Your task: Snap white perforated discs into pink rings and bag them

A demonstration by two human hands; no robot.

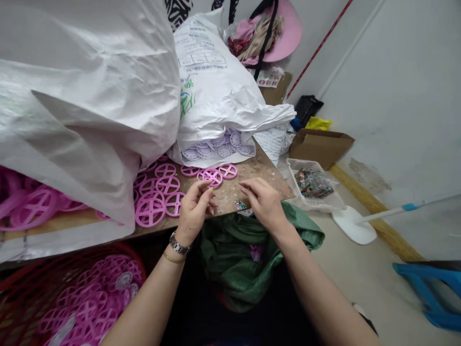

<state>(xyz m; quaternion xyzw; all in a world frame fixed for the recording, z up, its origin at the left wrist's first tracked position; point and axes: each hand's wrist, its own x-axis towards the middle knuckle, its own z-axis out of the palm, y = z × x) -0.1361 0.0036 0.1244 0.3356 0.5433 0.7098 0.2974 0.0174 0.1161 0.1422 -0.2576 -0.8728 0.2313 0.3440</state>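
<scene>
My left hand [196,211], with a watch and a thin bracelet on its wrist, hovers at the table's front edge beside the pink wheel-shaped plastic rings [173,203]. Its fingers are loosely curled and apart, and I see nothing between them. Over the bare wood to the right, my right hand [264,202] has its fingertips drawn together; anything pinched there is too small or hidden to make out. Between the hands and farther back, a few pink rings [212,177] overlap on the table. A small colourful sticker [239,205] lies near the edge.
White sacks [219,81] crowd the table [266,178]; one spills pale lilac discs [219,145]. Below left stands a red basket [21,283] of pink rings. A green sack [234,269] hangs before me. A white bin [317,185] and blue stool [428,288] are at right.
</scene>
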